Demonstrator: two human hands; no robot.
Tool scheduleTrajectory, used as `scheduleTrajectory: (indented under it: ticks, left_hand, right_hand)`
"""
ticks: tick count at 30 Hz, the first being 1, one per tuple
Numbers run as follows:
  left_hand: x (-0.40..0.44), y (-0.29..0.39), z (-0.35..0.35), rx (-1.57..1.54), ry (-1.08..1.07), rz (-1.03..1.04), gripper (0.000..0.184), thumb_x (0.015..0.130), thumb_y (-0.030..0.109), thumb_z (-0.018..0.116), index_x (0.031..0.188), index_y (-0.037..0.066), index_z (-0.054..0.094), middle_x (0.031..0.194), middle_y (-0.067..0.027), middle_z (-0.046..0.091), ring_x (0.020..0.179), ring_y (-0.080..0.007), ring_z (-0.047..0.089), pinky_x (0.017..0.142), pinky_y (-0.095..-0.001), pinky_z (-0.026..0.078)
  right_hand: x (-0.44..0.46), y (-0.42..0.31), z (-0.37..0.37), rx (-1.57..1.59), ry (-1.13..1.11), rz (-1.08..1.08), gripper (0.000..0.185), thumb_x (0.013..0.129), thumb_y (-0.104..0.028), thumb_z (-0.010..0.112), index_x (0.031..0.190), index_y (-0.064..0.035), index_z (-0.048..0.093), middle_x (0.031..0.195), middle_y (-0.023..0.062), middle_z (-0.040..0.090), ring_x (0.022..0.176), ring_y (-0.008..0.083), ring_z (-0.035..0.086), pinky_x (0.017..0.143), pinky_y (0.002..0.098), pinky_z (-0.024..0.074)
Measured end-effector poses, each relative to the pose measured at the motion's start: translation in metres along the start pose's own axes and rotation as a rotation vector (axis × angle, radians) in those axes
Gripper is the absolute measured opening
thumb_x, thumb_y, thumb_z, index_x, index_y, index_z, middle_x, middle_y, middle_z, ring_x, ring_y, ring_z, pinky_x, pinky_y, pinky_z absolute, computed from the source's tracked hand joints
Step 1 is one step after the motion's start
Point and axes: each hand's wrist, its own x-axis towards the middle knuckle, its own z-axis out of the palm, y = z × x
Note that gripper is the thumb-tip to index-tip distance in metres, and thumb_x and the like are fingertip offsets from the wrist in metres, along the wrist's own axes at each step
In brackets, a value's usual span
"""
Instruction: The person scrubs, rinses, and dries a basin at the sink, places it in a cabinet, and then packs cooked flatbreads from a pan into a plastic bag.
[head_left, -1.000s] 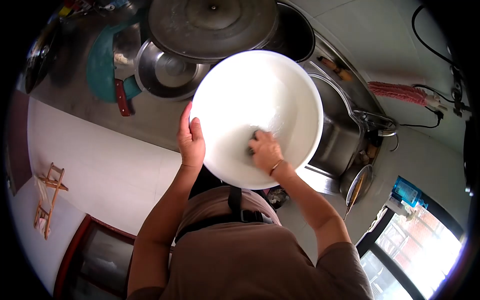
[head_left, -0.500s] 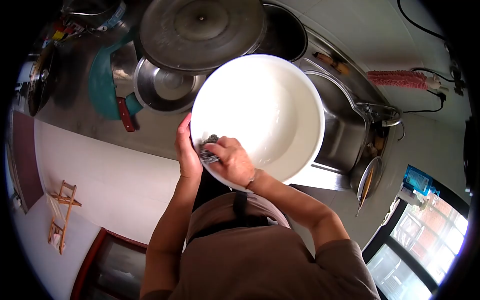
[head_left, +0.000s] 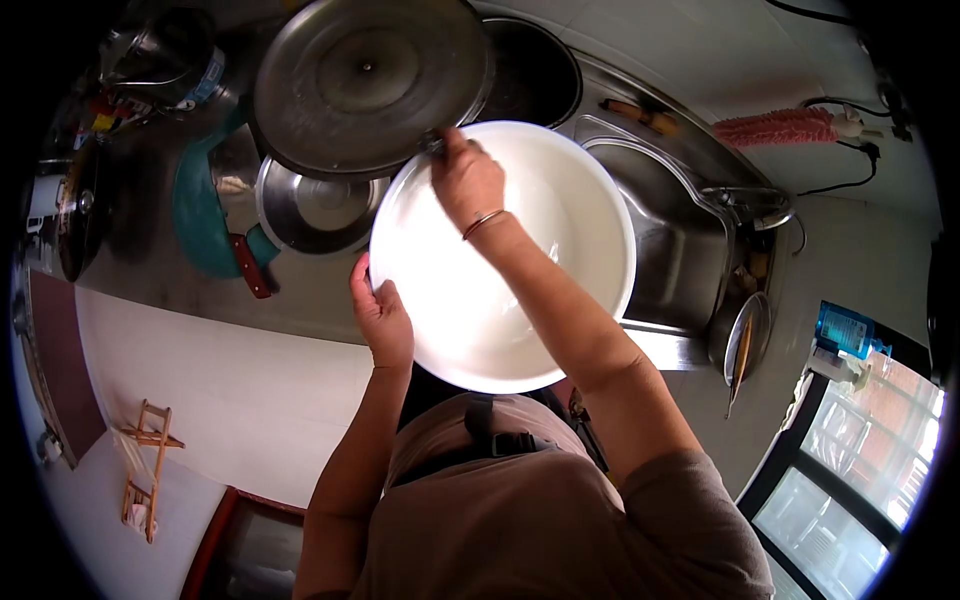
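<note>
A large white basin (head_left: 580, 290) is tilted toward me above the counter's front edge, its inside facing up. My left hand (head_left: 382, 318) grips its left rim, thumb inside and the fingers partly hidden behind the wall. Across the basin reaches my right hand (head_left: 468, 180), closed at the upper-left rim. A dark steel wool scourer (head_left: 433, 145) pokes out from its fingers, against the rim. Just behind that spot is a big round metal lid (head_left: 370, 80).
Right of the basin is a steel sink (head_left: 670, 240) with a faucet (head_left: 750, 205). On the left are a steel bowl (head_left: 320, 205), a teal board (head_left: 195, 205) and a red-handled knife (head_left: 250, 268). A dark pot (head_left: 530, 75) stands behind.
My right hand has moved with the steel wool scourer from the lower-left inner wall up to the upper-left rim. My left hand stays on the left rim, slightly lower in view.
</note>
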Motion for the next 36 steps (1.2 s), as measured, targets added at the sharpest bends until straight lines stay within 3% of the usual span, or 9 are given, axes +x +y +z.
scheduleTrajectory:
  ticks: [8,9,13,17,22,25,28,31,36]
  left_hand:
    - [-0.001,0.002,0.002,0.048,0.009,-0.017,0.044,0.088,-0.008,0.038,0.130,0.004,0.036,0.128,-0.0146,0.046,0.110,-0.0187,0.049,0.094,-0.0284,0.038]
    - [-0.001,0.003,0.002,0.056,0.018,-0.043,0.044,0.088,-0.007,0.038,0.130,0.005,0.036,0.129,-0.0148,0.046,0.110,-0.0190,0.049,0.094,-0.0285,0.038]
    - [-0.001,0.003,0.002,0.081,0.025,-0.002,0.044,0.088,-0.007,0.038,0.130,0.005,0.036,0.130,-0.0153,0.045,0.109,-0.0191,0.049,0.094,-0.0282,0.038]
    - [-0.002,0.006,0.002,0.109,0.013,-0.004,0.045,0.088,-0.007,0.039,0.131,0.005,0.035,0.127,-0.0144,0.047,0.108,-0.0187,0.050,0.092,-0.0283,0.039]
    - [-0.001,0.004,0.002,0.080,0.018,-0.029,0.044,0.086,-0.008,0.039,0.129,0.003,0.036,0.126,-0.0134,0.048,0.110,-0.0184,0.049,0.095,-0.0285,0.037]
    - [-0.001,0.001,0.001,0.077,0.013,0.006,0.043,0.086,-0.007,0.039,0.128,0.003,0.037,0.123,-0.0127,0.049,0.107,-0.0176,0.051,0.092,-0.0280,0.039]
    - [0.000,0.002,-0.001,0.112,0.005,-0.001,0.044,0.087,-0.007,0.040,0.130,0.004,0.038,0.122,-0.0134,0.051,0.104,-0.0182,0.052,0.090,-0.0278,0.041]
    - [0.000,-0.001,0.000,0.124,0.018,0.025,0.044,0.087,-0.007,0.040,0.130,0.004,0.038,0.121,-0.0137,0.052,0.103,-0.0179,0.053,0.089,-0.0274,0.042]
    - [0.001,-0.006,0.001,0.050,0.027,0.034,0.045,0.086,-0.009,0.039,0.130,0.004,0.038,0.123,-0.0132,0.050,0.104,-0.0173,0.052,0.091,-0.0273,0.041]
  right_hand:
    - [0.001,0.084,-0.037,0.198,0.280,0.214,0.025,0.082,-0.013,0.053,0.106,-0.0059,0.054,0.076,0.0218,0.063,0.072,0.0407,0.060,0.065,0.0486,0.0470]
    - [-0.014,0.096,-0.039,0.181,0.195,0.221,0.029,0.078,-0.006,0.055,0.107,-0.0071,0.053,0.091,0.0225,0.060,0.081,0.0383,0.060,0.069,0.0463,0.0481]
    - [-0.084,0.129,-0.036,-0.513,-0.166,0.008,0.030,0.073,-0.003,0.055,0.101,-0.0123,0.058,0.101,0.0153,0.050,0.094,0.0326,0.051,0.078,0.0416,0.0473]
    - [-0.093,0.102,-0.037,-0.221,-0.355,-0.037,0.023,0.071,0.000,0.053,0.087,-0.0131,0.064,0.089,0.0101,0.055,0.089,0.0272,0.053,0.081,0.0389,0.0439]
    - [-0.030,0.045,-0.059,-0.188,-0.216,-0.582,0.022,0.070,-0.001,0.054,0.084,-0.0133,0.067,0.089,0.0059,0.058,0.089,0.0239,0.054,0.084,0.0354,0.0417]
    - [-0.002,0.031,-0.056,-0.275,-0.222,-0.653,0.023,0.072,-0.003,0.054,0.088,-0.0127,0.066,0.094,0.0072,0.059,0.093,0.0237,0.056,0.086,0.0341,0.0422]
    - [0.005,0.037,-0.047,-0.344,-0.346,-0.393,0.049,0.074,-0.006,0.055,0.122,-0.0017,0.047,0.100,0.0155,0.059,0.095,0.0285,0.056,0.085,0.0369,0.0434]
    - [-0.014,0.057,-0.030,-0.179,-0.255,-0.323,0.072,0.074,-0.004,0.056,0.136,0.0050,0.022,0.099,0.0199,0.057,0.093,0.0320,0.055,0.086,0.0385,0.0434]
    - [-0.031,0.061,0.002,0.123,-0.129,-0.237,0.089,0.068,0.006,0.061,0.141,-0.0006,0.010,0.100,0.0199,0.056,0.093,0.0346,0.054,0.086,0.0409,0.0448]
